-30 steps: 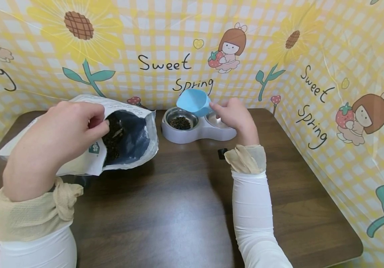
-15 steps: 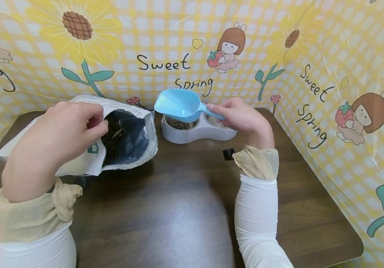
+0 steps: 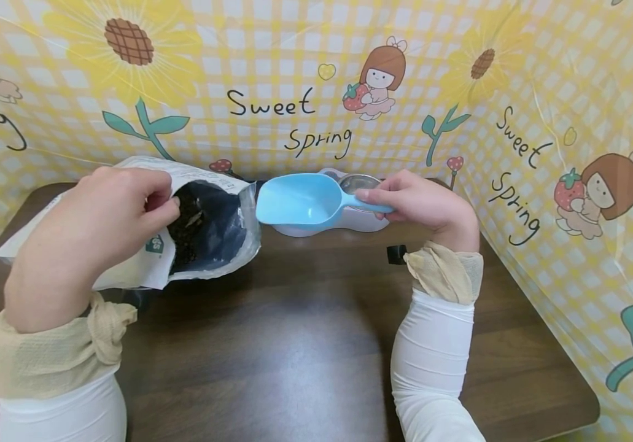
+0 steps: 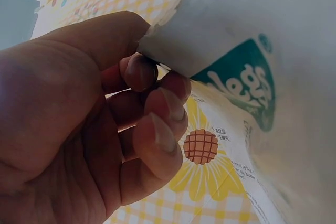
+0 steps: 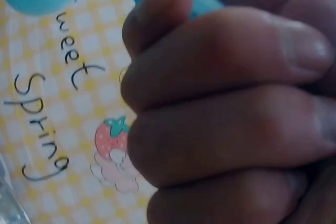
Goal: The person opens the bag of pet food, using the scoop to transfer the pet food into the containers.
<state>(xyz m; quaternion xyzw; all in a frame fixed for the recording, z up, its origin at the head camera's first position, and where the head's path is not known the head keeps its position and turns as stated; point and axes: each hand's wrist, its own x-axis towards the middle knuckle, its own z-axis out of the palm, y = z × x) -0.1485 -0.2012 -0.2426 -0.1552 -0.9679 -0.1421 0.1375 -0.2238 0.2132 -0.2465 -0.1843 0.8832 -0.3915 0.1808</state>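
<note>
My left hand (image 3: pixel 95 227) pinches the upper rim of a white bag (image 3: pixel 128 270) between thumb and fingers. The bag's mouth faces right, showing a dark lining and dark brown kibble (image 3: pixel 186 236) inside. In the left wrist view the thumb and fingertips nip the bag's edge beside a green logo (image 4: pixel 247 82). My right hand (image 3: pixel 421 202) grips the handle of a light blue scoop (image 3: pixel 299 199), its fingers curled round it. The scoop's bowl looks empty and lies just right of the bag's mouth. Behind it, a pale double pet bowl (image 3: pixel 360 221) is partly hidden.
The right-hand steel dish (image 3: pixel 359 183) of the double bowl shows behind the scoop's handle; the left one is covered by the scoop. A small black object (image 3: pixel 396 254) sits by the right wrist. A yellow checked cloth (image 3: pixel 272 55) lines the back and sides of the brown table (image 3: pixel 272 362).
From above the double bowl, the scoop has swung left, levelled and come lower and nearer, while the right hand moved right. The left hand and the bag have stayed in place.
</note>
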